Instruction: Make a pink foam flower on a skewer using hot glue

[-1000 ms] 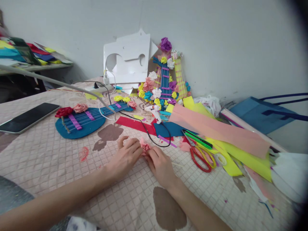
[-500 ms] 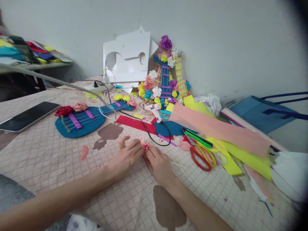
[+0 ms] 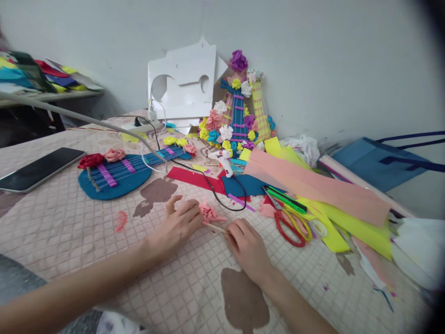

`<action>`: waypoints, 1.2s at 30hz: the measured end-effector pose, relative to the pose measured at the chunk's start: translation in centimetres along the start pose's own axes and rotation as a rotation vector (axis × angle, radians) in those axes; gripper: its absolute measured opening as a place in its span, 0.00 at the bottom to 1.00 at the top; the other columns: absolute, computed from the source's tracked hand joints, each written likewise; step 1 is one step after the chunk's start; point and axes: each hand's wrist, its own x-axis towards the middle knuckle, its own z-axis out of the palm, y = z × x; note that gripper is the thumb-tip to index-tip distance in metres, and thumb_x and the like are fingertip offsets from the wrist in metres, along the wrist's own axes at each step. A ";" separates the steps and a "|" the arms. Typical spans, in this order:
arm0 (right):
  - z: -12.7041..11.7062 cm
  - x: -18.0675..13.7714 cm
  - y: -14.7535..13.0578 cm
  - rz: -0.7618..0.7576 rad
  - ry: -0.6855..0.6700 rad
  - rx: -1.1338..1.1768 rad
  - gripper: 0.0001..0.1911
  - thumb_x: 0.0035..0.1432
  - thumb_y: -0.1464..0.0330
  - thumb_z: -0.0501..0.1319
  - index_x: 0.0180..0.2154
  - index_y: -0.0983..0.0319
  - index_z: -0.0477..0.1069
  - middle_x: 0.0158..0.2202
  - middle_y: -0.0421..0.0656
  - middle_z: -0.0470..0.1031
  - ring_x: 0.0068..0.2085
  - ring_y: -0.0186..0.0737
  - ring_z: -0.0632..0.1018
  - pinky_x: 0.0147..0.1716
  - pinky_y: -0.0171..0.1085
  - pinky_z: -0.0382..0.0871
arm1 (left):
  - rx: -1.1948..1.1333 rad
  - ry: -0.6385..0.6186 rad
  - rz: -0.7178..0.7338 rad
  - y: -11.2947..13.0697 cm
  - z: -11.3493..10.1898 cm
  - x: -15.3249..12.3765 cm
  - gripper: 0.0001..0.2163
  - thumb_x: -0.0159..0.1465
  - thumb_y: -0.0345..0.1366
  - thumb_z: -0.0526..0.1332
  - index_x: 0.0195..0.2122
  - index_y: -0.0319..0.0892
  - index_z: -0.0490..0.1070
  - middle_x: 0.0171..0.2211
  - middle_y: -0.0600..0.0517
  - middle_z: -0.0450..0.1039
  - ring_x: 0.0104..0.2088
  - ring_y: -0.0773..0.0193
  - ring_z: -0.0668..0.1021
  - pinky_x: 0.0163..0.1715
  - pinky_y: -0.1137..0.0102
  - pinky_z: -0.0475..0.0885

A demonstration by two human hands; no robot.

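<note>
A pink paper flower sits between my hands, just above the tablecloth. My left hand pinches its left edge, with the index finger lifted away. A thin pale stick runs from under the flower to my right hand, whose fingers are closed on its right end. Left of my hands lies a blue paper guitar with purple strips, strings and red, pink and yellow paper flowers. Beyond the hands rests a white glue gun with a black cable.
Red-handled scissors, a green cutter and a tape roll lie at right beside pink crepe paper. A phone lies at left. Decorated guitars and white cut-out board lean on the wall.
My right hand has moved right, away from the flower, and now grips the pale stick. The flower shows more fully beside my left hand, which has shifted slightly left.
</note>
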 end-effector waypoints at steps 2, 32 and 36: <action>-0.8 -1.2 0.9 -0.019 0.006 0.021 0.08 0.63 0.73 0.51 0.33 0.61 0.67 0.32 0.43 0.69 0.35 0.40 0.71 0.35 0.40 0.69 | -0.009 0.001 0.004 -0.2 -0.1 -0.1 0.09 0.68 0.28 0.49 0.36 0.43 0.68 0.35 0.53 0.72 0.47 0.60 0.70 0.57 0.52 0.47; 3.7 20.2 10.9 0.328 0.010 0.108 0.13 0.48 0.62 0.64 0.33 0.66 0.73 0.31 0.49 0.77 0.36 0.49 0.76 0.36 0.40 0.66 | -0.100 0.012 0.023 -3.0 -2.4 -3.0 0.15 0.72 0.31 0.43 0.40 0.43 0.69 0.38 0.52 0.75 0.49 0.63 0.70 0.57 0.58 0.46; 2.2 18.9 10.0 0.346 0.048 0.148 0.15 0.53 0.60 0.59 0.37 0.65 0.74 0.33 0.48 0.78 0.35 0.46 0.77 0.32 0.37 0.66 | -0.111 0.009 0.027 -3.2 -2.4 -3.2 0.13 0.71 0.31 0.45 0.40 0.43 0.69 0.37 0.53 0.75 0.49 0.63 0.70 0.57 0.58 0.46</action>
